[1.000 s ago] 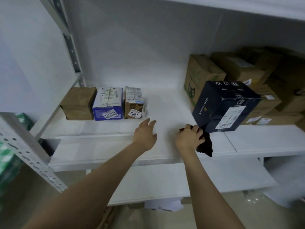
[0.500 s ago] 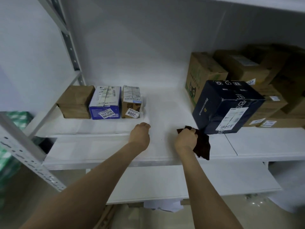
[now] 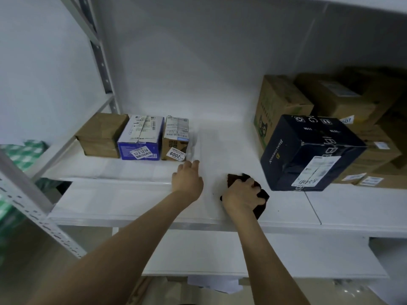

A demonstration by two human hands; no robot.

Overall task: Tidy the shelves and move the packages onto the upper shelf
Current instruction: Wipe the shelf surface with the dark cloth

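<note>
White shelf (image 3: pixel 132 201), wipe-down step by the look of it. Navy box (image 3: pixel 308 150) on it; three small packages (image 3: pixel 141 139) well left of the navy box. Left hand (image 3: pixel 189 181) between them, relaxed, holding nothing. Right hand (image 3: pixel 242 197) grips dark cloth (image 3: pixel 262 194) just left of the box. Next: sweep the bare stretch, avoid the box corner.

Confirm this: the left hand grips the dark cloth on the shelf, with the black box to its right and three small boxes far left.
Wrong hand: the head view shows the right hand gripping the dark cloth; the left hand lies beside it, not on the cloth. The black box and three small boxes are as stated.
</note>
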